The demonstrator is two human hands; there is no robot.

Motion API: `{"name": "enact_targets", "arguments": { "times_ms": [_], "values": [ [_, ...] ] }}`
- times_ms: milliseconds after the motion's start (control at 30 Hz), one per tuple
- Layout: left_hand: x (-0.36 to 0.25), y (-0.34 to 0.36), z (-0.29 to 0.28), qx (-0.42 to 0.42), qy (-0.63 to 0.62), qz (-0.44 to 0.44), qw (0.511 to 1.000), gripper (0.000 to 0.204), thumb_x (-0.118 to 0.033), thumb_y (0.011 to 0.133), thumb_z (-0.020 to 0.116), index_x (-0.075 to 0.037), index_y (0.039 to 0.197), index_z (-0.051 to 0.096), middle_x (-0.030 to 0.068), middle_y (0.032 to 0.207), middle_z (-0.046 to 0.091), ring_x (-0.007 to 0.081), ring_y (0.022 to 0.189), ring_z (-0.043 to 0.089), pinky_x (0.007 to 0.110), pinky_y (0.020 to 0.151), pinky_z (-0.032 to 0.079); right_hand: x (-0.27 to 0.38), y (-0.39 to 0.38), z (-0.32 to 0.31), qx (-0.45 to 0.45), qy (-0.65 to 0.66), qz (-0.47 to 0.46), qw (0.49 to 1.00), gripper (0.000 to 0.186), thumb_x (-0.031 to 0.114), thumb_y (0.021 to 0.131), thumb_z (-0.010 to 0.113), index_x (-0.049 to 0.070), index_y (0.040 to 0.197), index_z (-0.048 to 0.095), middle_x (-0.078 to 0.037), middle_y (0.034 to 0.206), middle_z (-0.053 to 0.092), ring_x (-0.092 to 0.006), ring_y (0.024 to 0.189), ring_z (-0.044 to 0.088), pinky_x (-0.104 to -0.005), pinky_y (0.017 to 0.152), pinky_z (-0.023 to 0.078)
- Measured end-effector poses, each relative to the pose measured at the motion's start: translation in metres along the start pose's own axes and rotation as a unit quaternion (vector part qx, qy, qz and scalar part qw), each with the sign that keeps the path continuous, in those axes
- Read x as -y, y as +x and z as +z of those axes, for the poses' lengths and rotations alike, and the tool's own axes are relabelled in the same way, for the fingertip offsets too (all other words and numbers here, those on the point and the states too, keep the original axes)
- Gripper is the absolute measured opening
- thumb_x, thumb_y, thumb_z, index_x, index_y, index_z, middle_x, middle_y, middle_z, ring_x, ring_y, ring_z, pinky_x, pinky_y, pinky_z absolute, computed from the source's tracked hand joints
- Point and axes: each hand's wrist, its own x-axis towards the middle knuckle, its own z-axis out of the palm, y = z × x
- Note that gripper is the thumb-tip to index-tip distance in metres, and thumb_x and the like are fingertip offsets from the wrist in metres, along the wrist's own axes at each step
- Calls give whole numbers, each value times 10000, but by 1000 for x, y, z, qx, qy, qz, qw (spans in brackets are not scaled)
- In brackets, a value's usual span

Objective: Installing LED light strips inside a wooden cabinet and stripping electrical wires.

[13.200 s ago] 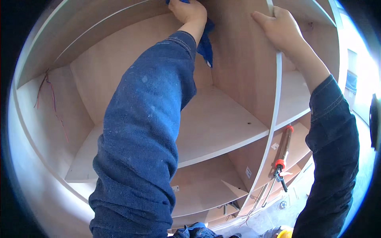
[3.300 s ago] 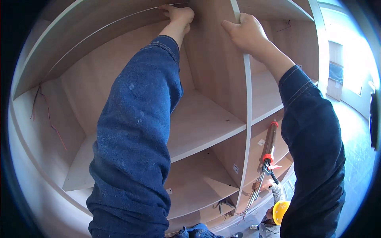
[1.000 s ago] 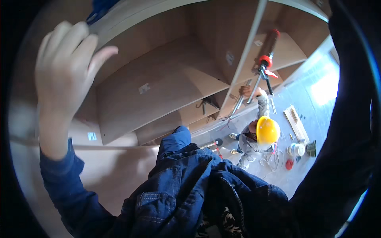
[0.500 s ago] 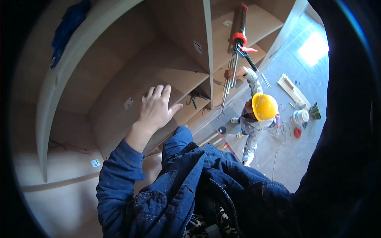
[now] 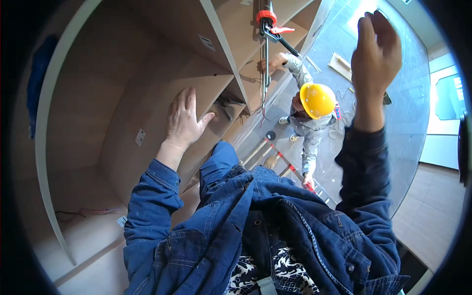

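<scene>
Indoor building or fit-out site. Left: open, pale wood-toned cabinet, thin reddish loose wires inside. Far centre: red-and-black caulking gun. Grey-clad co-worker in yellow domed hard hat beside red-marked ladder. Far right: pale flat board on smooth grey floor.

Single fisheye view from the wearer's head, facing steeply down, jacket near, floor farther off
</scene>
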Motion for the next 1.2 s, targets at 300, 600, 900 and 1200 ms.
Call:
{"name": "enact_targets", "arguments": {
  "times_ms": [300, 600, 900, 1200],
  "values": [
    [16, 15, 15, -41, -31, 79, 996, 826, -465, 937, 690, -9, 1540, 356, 265, 1511, 419, 434, 1332, 497, 468, 1092, 449, -150, -179, -68, 442, -29, 280, 852, 255, 129, 910, 690, -13, 1121, 687, -126, 915, 723, -230, 781, 678, -337, 708, 554],
    [5, 17, 14, -48, -56, 128, 989, 773, -350, 940, 716, -20, 1540, 357, 261, 1517, 406, 430, 1351, 481, 476, 1121, 429, -160, -313, -167, 666, -214, 302, 647, 336, 266, 896, 711, 12, 1107, 651, -184, 996, 728, -416, 845, 706, -454, 746, 575],
    [19, 21, 45, -47, -95, 136, 985, 759, -330, 913, 738, -24, 1515, 392, 281, 1510, 401, 444, 1338, 471, 490, 1117, 414, -137, -369, -263, 650, -306, 345, 604, 319, 289, 916, 676, 23, 1089, 636, -196, 960, 726, -424, 839, 707, -475, 734, 574],
    [25, 22, 61, -48, -92, 127, 986, 743, -330, 910, 738, -19, 1497, 406, 287, 1508, 392, 452, 1330, 471, 490, 1112, 417, -80, -364, -293, 652, -379, 377, 538, 313, 259, 929, 640, 15, 1125, 625, -224, 1038, 694, -405, 903, 700, -463, 772, 570]
  ]
}}
